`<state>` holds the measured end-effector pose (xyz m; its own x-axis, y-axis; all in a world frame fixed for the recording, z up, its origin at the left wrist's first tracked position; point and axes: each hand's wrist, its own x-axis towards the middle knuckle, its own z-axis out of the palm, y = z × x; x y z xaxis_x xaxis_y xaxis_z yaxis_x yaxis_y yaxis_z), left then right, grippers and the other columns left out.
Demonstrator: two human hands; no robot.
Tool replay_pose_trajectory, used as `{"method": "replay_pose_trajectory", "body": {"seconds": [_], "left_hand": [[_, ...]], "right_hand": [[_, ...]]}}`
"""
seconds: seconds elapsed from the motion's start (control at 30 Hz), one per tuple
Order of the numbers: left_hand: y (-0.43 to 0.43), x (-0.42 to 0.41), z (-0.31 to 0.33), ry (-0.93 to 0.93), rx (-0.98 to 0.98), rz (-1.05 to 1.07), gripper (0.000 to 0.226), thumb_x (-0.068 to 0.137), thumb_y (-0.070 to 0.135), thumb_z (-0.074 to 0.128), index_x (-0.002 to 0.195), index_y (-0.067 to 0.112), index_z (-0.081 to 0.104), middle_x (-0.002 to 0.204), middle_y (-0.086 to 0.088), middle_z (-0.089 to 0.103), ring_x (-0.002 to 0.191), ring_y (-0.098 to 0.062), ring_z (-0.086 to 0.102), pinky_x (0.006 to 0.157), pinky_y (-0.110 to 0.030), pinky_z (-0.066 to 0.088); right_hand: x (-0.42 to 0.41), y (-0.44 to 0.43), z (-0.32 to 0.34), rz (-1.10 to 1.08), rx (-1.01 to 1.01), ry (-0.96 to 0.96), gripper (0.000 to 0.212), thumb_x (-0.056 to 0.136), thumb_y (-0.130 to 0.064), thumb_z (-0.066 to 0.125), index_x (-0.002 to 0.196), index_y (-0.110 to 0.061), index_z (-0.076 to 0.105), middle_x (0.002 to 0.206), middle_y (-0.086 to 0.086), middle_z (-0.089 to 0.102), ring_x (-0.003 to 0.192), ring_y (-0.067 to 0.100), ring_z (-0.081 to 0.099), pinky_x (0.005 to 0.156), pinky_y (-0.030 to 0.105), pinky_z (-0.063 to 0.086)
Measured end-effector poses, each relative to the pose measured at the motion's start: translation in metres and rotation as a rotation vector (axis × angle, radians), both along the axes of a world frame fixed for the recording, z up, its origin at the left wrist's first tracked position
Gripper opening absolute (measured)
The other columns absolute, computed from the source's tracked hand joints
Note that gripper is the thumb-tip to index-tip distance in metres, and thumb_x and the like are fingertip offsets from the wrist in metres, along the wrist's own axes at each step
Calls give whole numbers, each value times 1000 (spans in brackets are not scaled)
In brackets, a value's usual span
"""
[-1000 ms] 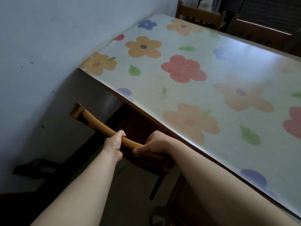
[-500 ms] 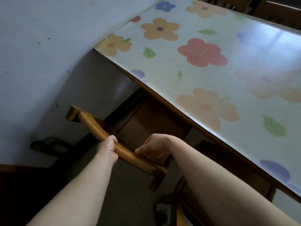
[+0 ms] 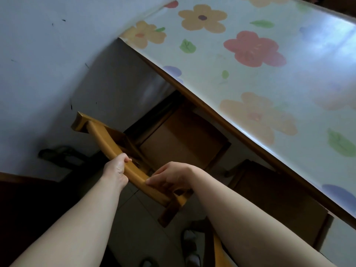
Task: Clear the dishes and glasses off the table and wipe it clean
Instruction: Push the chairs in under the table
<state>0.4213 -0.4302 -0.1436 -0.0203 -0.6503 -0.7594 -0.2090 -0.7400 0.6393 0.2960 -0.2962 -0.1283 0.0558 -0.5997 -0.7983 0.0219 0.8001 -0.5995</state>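
Note:
The table (image 3: 269, 78) wears a pale cloth printed with orange, red and blue flowers; no dish or glass shows on the part in view. In front of it stands a wooden chair (image 3: 185, 141), its seat half under the table edge. My left hand (image 3: 117, 168) grips the chair's curved top rail (image 3: 104, 139) near its middle. My right hand (image 3: 171, 177) holds the same rail closer to its right end, fingers curled over it.
A pale wall (image 3: 48, 64) runs along the left, close to the chair. A second wooden chair (image 3: 273, 201) sits tucked under the table at the right. A dark slipper (image 3: 61, 155) lies on the floor by the wall, and feet in light slippers (image 3: 190, 245) show below.
The chair has come back out from under the table toward me, showing more of its seat. Both hands kept their hold on the rail. My view tilted down.

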Motion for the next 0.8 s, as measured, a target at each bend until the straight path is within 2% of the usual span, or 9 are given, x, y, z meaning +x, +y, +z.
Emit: {"method": "replay_pose_trajectory", "body": {"seconds": [0.07,0.13,0.27,0.4,0.47,0.57,0.63,0.73,0.8], "left_hand": [[-5,4,1,-5,-11,7,40,78,7,61,115,14,49,119,-14,58,99,-31,55,102,-53,39],[-9,7,0,-19,-15,3,43,78,9,62,118,13,49,120,-14,58,100,-32,56,103,-54,39],[-11,14,-3,-40,-5,3,36,83,11,61,118,13,52,114,-14,61,97,-32,63,96,-49,45],[-10,5,7,-225,-13,5,52,89,23,64,135,11,45,126,-15,55,115,-38,55,101,-51,44],[-8,-2,16,-296,-27,-2,48,92,21,59,136,8,44,127,-18,54,114,-38,55,100,-50,46],[6,-10,27,-314,-10,-11,42,95,13,49,136,7,42,112,-16,54,109,-36,57,96,-45,46],[23,-12,35,-331,24,-16,43,94,12,50,137,8,42,105,-16,51,102,-35,56,94,-45,46],[42,-21,41,-355,87,-20,49,94,13,50,141,10,36,113,-20,49,99,-37,54,99,-47,42],[46,-31,50,-372,83,-43,50,96,13,46,143,7,33,97,-18,46,75,-30,49,102,-42,41]], "right_hand": [[6,-7,-1,22,-12,-2,49,81,-36,74,126,-23,61,120,3,64,107,22,61,86,33,52],[10,-12,-1,35,-26,5,47,81,-34,74,126,-22,62,119,3,65,105,21,62,83,31,53],[15,-19,-5,52,-24,18,53,78,-34,77,126,-19,61,119,4,65,107,23,63,94,38,52],[17,-19,-4,63,-16,10,53,77,-34,78,126,-20,62,119,4,66,108,24,63,96,41,52],[15,-16,1,65,-19,11,52,79,-32,77,127,-19,61,120,5,66,108,24,63,96,40,52],[7,-10,14,95,-21,32,53,82,-28,74,131,-18,57,127,6,61,113,23,60,96,35,51],[1,-2,23,120,-16,74,52,84,-27,72,133,-18,55,131,5,59,115,23,58,96,33,51],[-12,14,38,143,4,140,50,86,-25,70,133,-18,55,130,5,59,116,22,58,92,29,51],[-23,24,47,142,9,192,48,86,-26,70,132,-19,57,128,4,61,114,22,59,88,29,50]]}}
